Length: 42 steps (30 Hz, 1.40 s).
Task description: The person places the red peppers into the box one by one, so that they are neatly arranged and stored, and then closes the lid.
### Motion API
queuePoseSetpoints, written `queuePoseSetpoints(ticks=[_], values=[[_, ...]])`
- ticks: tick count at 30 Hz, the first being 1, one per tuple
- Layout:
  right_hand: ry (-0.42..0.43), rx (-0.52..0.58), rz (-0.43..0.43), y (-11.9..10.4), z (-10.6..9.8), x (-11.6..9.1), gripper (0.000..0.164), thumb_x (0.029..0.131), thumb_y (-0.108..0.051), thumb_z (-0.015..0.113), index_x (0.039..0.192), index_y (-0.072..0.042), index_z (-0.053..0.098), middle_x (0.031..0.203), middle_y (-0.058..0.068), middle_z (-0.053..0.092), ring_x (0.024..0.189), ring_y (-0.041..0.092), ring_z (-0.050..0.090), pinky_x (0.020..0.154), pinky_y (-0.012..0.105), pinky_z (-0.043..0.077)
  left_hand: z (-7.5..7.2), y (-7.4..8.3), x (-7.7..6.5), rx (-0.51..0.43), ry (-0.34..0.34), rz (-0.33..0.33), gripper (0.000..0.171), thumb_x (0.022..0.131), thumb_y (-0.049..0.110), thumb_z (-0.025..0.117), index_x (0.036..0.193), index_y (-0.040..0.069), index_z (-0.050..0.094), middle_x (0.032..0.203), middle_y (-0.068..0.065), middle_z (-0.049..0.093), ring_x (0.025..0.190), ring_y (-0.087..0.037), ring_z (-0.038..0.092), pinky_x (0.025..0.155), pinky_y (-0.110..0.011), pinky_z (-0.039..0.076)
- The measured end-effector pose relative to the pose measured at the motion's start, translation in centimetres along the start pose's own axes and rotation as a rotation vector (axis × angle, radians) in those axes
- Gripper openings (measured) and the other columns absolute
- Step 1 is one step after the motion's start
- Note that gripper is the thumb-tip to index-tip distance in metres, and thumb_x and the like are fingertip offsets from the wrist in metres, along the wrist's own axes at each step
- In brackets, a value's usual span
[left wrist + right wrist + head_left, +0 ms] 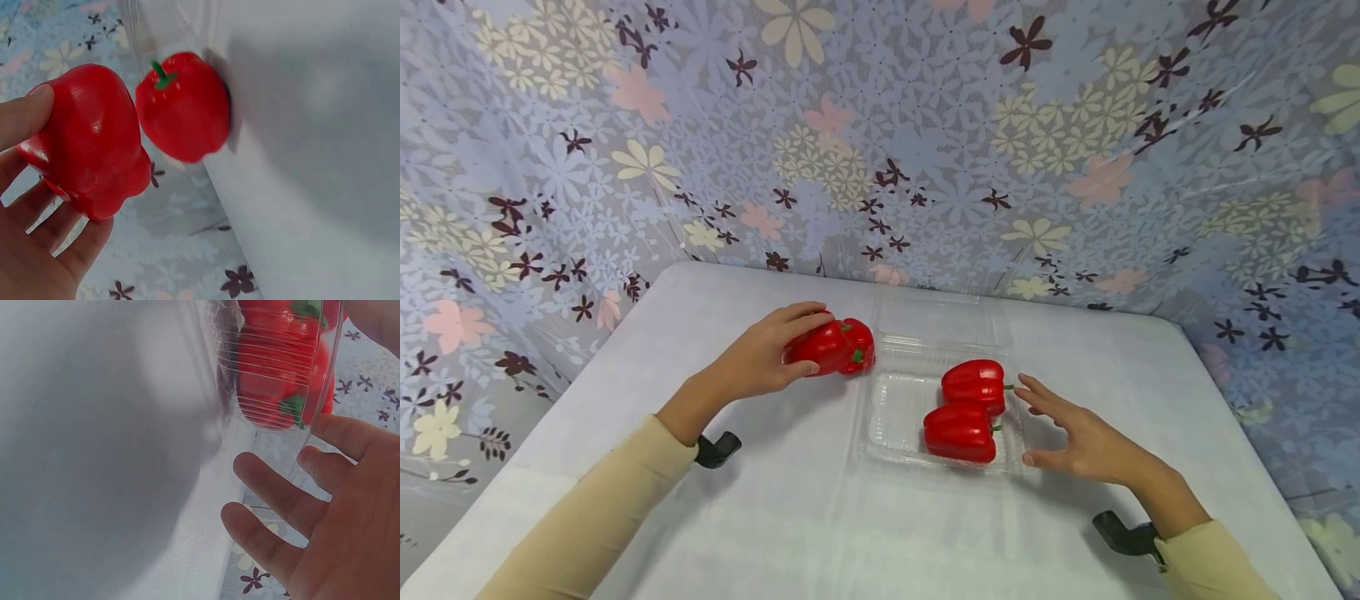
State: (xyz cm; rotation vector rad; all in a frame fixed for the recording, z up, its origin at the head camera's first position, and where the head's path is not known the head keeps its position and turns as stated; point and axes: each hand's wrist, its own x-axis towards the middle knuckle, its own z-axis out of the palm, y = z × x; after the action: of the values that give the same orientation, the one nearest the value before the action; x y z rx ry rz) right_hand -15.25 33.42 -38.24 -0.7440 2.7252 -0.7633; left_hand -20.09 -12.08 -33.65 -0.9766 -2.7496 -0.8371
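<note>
Red and glossy, a bell pepper [820, 346] is gripped by the left hand [763, 354], with a clear plastic clamshell [898, 412] set right of those fingers, beside the right hand [1086, 443], its fingers spread and empty.

white-covered table [790, 508], open clear plastic container [895, 412], red pepper [864, 344] beside it

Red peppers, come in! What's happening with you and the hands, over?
Left hand grips one red pepper. Right hand holds nothing, beside the clear container. Two more peppers inside. In the way, maybe: another pepper, between held one and container.
</note>
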Motion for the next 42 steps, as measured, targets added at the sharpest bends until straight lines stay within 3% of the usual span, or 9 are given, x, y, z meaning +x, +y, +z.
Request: queuePoseSetpoints(ticks=[10, 23, 28, 35, 42], values=[[-0.002, -0.001, 0.003, -0.1, 0.0, 0.0, 0.088, 0.080, -0.033, 0.080, 0.153, -0.007, 0.037, 0.161, 0.022, 0.029, 0.122, 0.040, 0.060, 0.093, 0.069, 0.048, 1.3, 2.7, 0.6, -0.002, -0.066, 0.101, 0.064, 0.082, 0.016, 0.079, 0.141, 0.011, 0.054, 0.147, -0.011, 0.051, 0.134, -0.031, 0.050, 0.094, -0.044, 0.058], [-0.003, 0.006, 0.014, 0.1, 0.1, 0.0, 0.090, 0.081, -0.033, 0.080, 0.154, -0.008, 0.035, 0.162, 0.021, 0.027, 0.123, 0.041, 0.059, 0.093, 0.071, 0.047, 3.6, 6.8, 2.1, 0.027, -0.251, 0.188, 0.066, 0.082, 0.025, 0.079, 0.143, 0.021, 0.053, 0.150, -0.003, 0.049, 0.138, -0.022, 0.045, 0.098, -0.040, 0.057], [-0.001, 0.010, 0.016, 0.1, 0.3, 0.1, 0.089, 0.081, -0.033, 0.079, 0.154, -0.009, 0.034, 0.163, 0.020, 0.026, 0.123, 0.041, 0.059, 0.092, 0.071, 0.048, 4.9, 7.2, 2.5, 0.057, -0.283, 0.218, 0.064, 0.083, 0.027, 0.078, 0.142, 0.022, 0.054, 0.150, -0.002, 0.050, 0.138, -0.020, 0.047, 0.102, -0.037, 0.054], [-0.006, 0.015, 0.023, 0.1, 0.3, 0.1, 0.089, 0.080, -0.033, 0.079, 0.154, -0.010, 0.034, 0.163, 0.020, 0.026, 0.123, 0.041, 0.059, 0.092, 0.071, 0.048, 6.1, 7.0, 2.6, 0.053, -0.341, 0.187, 0.067, 0.084, 0.028, 0.078, 0.144, 0.022, 0.051, 0.152, -0.001, 0.048, 0.139, -0.019, 0.046, 0.101, -0.035, 0.055], [-0.011, 0.018, 0.037, 0.0, 0.3, 0.2, 0.090, 0.080, -0.034, 0.079, 0.154, -0.010, 0.034, 0.163, 0.021, 0.025, 0.124, 0.041, 0.059, 0.091, 0.072, 0.048, 6.4, 6.8, 2.5, 0.041, -0.348, 0.165, 0.067, 0.085, 0.026, 0.077, 0.145, 0.022, 0.049, 0.153, -0.001, 0.046, 0.140, -0.019, 0.045, 0.102, -0.036, 0.054]])
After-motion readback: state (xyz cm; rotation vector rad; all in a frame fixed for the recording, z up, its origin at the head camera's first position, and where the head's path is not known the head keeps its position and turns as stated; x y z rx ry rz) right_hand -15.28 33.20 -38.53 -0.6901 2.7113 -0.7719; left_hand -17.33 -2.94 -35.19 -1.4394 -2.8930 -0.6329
